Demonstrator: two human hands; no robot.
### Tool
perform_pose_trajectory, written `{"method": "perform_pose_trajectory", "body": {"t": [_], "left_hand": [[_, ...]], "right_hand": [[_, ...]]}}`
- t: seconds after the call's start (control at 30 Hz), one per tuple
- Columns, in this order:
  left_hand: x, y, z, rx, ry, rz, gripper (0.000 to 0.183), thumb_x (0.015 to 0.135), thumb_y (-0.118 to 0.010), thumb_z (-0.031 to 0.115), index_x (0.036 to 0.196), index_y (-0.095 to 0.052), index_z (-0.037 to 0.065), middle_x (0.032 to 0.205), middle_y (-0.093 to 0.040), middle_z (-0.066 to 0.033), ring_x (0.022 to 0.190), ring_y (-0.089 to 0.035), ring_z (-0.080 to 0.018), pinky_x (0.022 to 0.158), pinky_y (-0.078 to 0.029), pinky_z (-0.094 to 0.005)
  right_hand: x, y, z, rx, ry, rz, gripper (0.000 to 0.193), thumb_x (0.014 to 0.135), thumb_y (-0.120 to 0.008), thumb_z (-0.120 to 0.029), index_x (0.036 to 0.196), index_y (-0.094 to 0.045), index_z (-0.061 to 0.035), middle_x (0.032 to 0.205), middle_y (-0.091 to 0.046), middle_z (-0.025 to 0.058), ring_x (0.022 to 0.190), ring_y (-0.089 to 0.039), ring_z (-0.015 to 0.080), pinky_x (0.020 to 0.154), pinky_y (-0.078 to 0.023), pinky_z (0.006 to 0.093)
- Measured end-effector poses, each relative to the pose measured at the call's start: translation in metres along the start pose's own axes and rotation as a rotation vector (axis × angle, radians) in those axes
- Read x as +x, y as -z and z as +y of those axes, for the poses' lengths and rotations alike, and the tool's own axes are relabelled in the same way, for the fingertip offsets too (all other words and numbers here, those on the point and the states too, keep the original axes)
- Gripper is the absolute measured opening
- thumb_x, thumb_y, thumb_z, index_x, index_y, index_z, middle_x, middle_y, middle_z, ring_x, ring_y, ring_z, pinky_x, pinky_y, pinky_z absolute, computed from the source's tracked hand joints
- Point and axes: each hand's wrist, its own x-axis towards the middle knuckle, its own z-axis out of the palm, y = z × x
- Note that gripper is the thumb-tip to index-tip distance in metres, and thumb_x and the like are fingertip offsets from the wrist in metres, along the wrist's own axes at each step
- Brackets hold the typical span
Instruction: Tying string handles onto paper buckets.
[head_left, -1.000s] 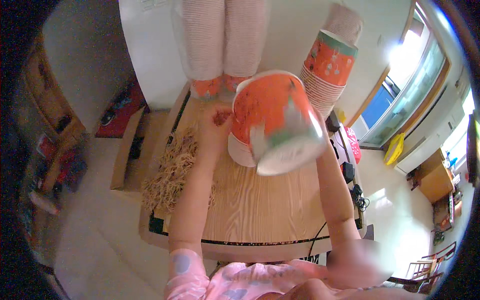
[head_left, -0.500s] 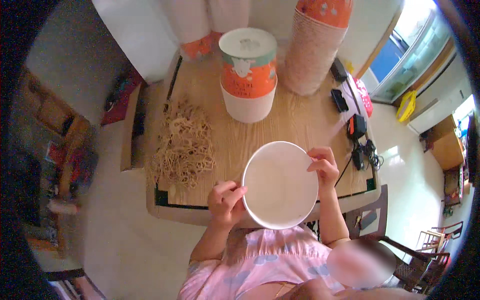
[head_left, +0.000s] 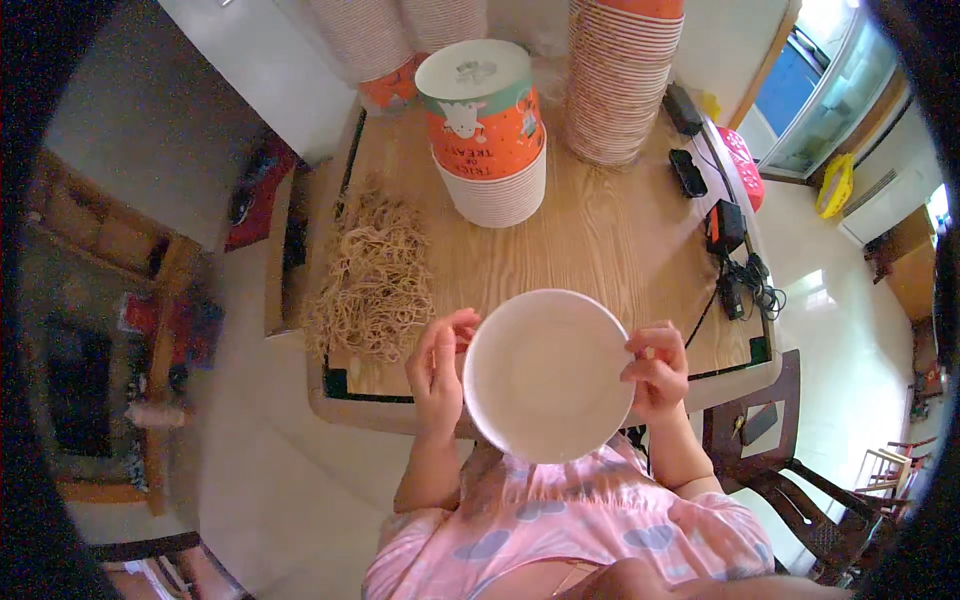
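A white paper bucket [head_left: 548,375], its open mouth toward me, is held up in front of my chest at the table's near edge. My right hand [head_left: 657,372] pinches its right rim. A small pale bit shows between those fingers, too small to make out. Beside the left wall, my left hand [head_left: 438,368] has its fingers stretched out and loosened; its thumb is partly hidden. Beyond the bucket stands an upside-down stack of nested paper buckets [head_left: 490,190], the top one orange and green with a printed figure. A tangled heap of tan cords [head_left: 375,275] lies on the left.
More tall stacks of paper buckets [head_left: 615,95] stand at the back of the wooden table [head_left: 560,240]. Along its right side lie a black adapter [head_left: 725,226], coiled cables [head_left: 752,285] and a black tray-like piece [head_left: 687,173]. A dark wooden chair [head_left: 775,410] stands at the lower right.
My left hand has let go of the left rim and its fingers have straightened. The bucket has shifted slightly left and turned more squarely toward me. My right hand still grips the rim.
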Motion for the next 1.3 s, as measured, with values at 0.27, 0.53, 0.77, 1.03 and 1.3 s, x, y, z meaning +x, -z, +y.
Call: {"method": "perform_pose_trajectory", "body": {"t": [0.27, 0.53, 0.77, 1.03, 1.3], "left_hand": [[-0.005, -0.015, 0.024, 0.762, -0.509, -0.305, 0.022, 0.066, -0.065, 0.004, 0.087, -0.061, 0.01, 0.084, -0.059, -0.0054, 0.073, -0.057, -0.0206, 0.066, -0.047, -0.0332], [-0.031, -0.037, 0.044, 0.788, -1.015, -0.418, 0.025, 0.067, -0.065, 0.007, 0.09, -0.058, 0.007, 0.092, -0.058, -0.0046, 0.083, -0.057, -0.0213, 0.071, -0.049, -0.033], [-0.031, -0.03, 0.022, 0.694, -0.932, -0.364, 0.032, 0.064, -0.071, 0.005, 0.093, -0.055, 0.005, 0.095, -0.057, -0.0066, 0.087, -0.057, -0.0243, 0.073, -0.05, -0.0336], [-0.03, -0.033, 0.015, 0.63, -0.883, -0.395, 0.033, 0.066, -0.07, 0.005, 0.094, -0.055, 0.005, 0.097, -0.057, -0.0072, 0.089, -0.057, -0.0268, 0.076, -0.049, -0.0356], [-0.022, -0.034, 0.008, 0.679, -0.766, -0.284, 0.034, 0.067, -0.069, 0.007, 0.098, -0.055, 0.006, 0.099, -0.058, -0.0085, 0.09, -0.056, -0.0274, 0.078, -0.048, -0.0371]], "right_hand": [[-0.003, 0.003, -0.018, 0.181, 0.017, -0.043, 0.016, 0.069, -0.051, 0.003, 0.079, -0.06, -0.0057, 0.085, -0.055, 0.0123, 0.071, -0.053, 0.0206, 0.057, -0.043, 0.0281], [0.01, 0.01, -0.027, 0.088, -0.069, -0.253, 0.028, 0.075, -0.06, -0.022, 0.098, -0.062, -0.0062, 0.105, -0.056, 0.0129, 0.098, -0.053, 0.0297, 0.084, -0.043, 0.04], [-0.002, -0.001, -0.03, 0.105, -0.104, -0.183, 0.029, 0.068, -0.064, -0.015, 0.095, -0.063, -0.0052, 0.103, -0.058, 0.0121, 0.096, -0.055, 0.03, 0.083, -0.044, 0.0394], [-0.006, 0.001, -0.027, 0.053, -0.123, -0.242, 0.032, 0.066, -0.064, -0.015, 0.096, -0.063, -0.0064, 0.102, -0.056, 0.0114, 0.095, -0.053, 0.029, 0.082, -0.043, 0.0402], [0.022, 0.008, -0.035, -0.132, -0.253, -0.399, 0.036, 0.068, -0.064, -0.012, 0.104, -0.061, -0.0108, 0.099, -0.054, 0.0102, 0.093, -0.051, 0.0286, 0.08, -0.042, 0.04]]}}
